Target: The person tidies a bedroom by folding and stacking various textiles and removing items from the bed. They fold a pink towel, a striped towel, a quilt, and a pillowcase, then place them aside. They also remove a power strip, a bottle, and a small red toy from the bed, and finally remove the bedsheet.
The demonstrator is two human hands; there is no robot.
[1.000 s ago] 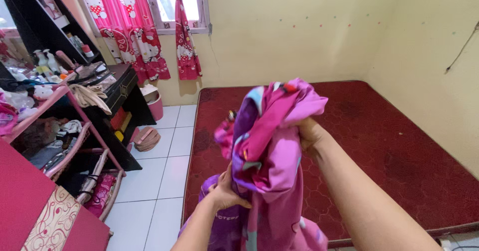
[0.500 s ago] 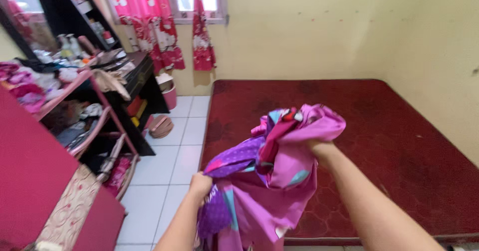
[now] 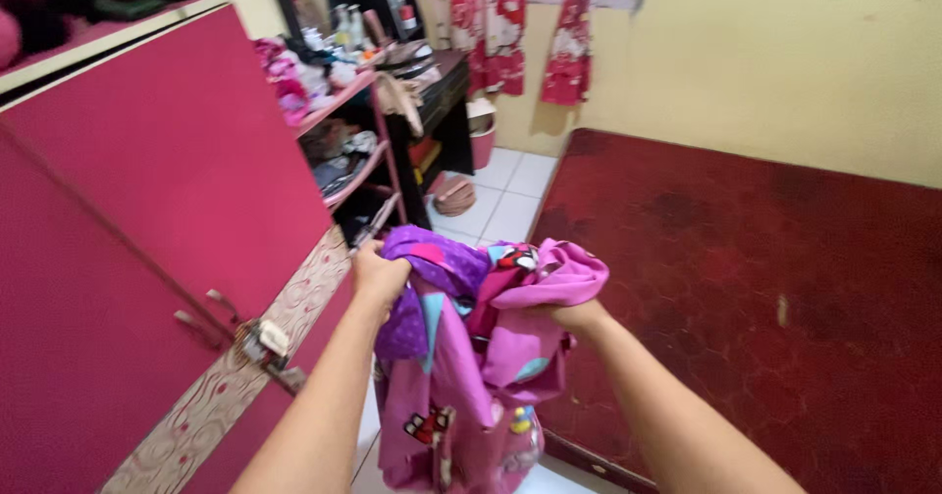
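Observation:
I hold a bunched pink and purple printed sheet [image 3: 471, 357] in front of me with both hands. My left hand [image 3: 378, 276] grips its purple upper left part. My right hand [image 3: 569, 312] is closed on a pink fold at the upper right, partly hidden under the cloth. The rest of the sheet hangs down between my forearms, over the white floor tiles at the edge of the dark red mattress [image 3: 765, 288].
A tall pink wardrobe [image 3: 147, 259] with a patterned strip and metal handles stands close at my left. Beyond it are pink shelves [image 3: 343, 131] full of clutter and a black shelf unit [image 3: 442, 92]. Red patterned curtains [image 3: 510, 23] hang at the far window. Yellow walls enclose the mattress.
My view has swung left and toward the wardrobe, which now fills the left side. The sheet has come lower and more bunched, both hands still gripping it.

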